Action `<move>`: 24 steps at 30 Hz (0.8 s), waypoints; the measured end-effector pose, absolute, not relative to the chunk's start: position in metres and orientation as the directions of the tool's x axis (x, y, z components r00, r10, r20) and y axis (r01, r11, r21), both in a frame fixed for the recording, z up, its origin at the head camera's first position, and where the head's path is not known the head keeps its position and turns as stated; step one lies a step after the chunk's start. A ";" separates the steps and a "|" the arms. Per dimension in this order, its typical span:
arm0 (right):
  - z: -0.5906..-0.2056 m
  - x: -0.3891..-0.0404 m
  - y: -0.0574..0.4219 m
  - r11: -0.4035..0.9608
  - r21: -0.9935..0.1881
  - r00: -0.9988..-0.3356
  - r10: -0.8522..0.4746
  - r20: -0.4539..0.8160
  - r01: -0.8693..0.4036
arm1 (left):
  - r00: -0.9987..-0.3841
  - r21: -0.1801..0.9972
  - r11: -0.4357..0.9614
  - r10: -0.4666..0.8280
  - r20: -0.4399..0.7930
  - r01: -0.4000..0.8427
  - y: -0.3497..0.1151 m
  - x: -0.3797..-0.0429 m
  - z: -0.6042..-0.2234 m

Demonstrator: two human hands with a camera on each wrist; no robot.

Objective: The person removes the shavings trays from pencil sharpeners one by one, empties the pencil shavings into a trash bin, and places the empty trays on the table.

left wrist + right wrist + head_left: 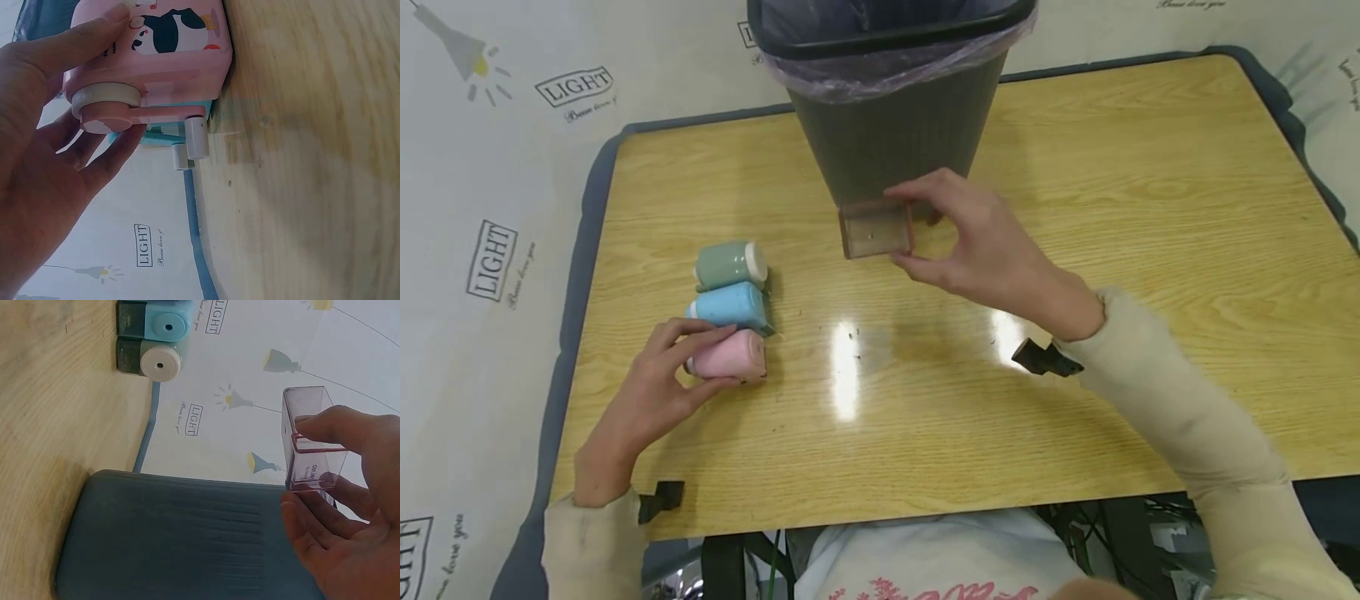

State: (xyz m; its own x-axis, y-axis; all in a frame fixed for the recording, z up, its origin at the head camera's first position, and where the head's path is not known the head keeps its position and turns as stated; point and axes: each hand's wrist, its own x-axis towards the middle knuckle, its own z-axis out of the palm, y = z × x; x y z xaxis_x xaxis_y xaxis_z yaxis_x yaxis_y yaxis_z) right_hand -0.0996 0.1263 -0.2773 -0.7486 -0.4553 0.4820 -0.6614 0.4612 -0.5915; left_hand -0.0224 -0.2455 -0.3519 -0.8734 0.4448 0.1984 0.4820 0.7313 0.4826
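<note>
My left hand point(658, 387) holds a pink crank pencil sharpener point(737, 357), which lies on its side on the table. The left wrist view shows the panda print and the crank point(169, 114) with its white knob. Between the thumb and fingers of my right hand point(977, 237) is a clear, pink-tinted shavings drawer point(872, 232), held in front of the bin. A small speck shows within the drawer's outline in the head view. Just beyond the pink sharpener lie a blue sharpener point(733, 306) and a green sharpener point(730, 265), side by side.
A dark grey waste bin point(895, 137) lined with a purple bag stands at the table's back middle. Small dark crumbs dot the wooden table point(1150, 250) right of the sharpeners. Printed white sheeting point(512, 192) borders the table's left and back edges.
</note>
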 end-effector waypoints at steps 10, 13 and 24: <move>-0.287 -0.083 0.123 0.455 -0.592 -0.743 -0.486 0.461 -0.665 | -0.865 0.475 0.727 0.462 0.196 0.496 -0.251 -0.020 -0.349; -0.291 -0.077 0.122 0.451 -0.593 -0.741 -0.485 0.465 -0.667 | -0.866 0.474 0.729 0.461 0.192 0.493 -0.252 -0.020 -0.348; -0.307 -0.056 0.114 0.460 -0.613 -0.757 -0.507 0.413 -0.643 | -0.872 0.487 0.730 0.458 0.171 0.479 -0.257 -0.017 -0.343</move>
State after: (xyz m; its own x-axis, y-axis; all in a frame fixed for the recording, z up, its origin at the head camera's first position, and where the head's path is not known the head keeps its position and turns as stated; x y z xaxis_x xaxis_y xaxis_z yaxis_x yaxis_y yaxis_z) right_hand -0.0563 0.1137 -0.3072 -0.7566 -0.5073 0.4126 -0.6425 0.4599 -0.6129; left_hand -0.0165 -0.2572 -0.3426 -0.8721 0.4584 0.1712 0.4793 0.7299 0.4874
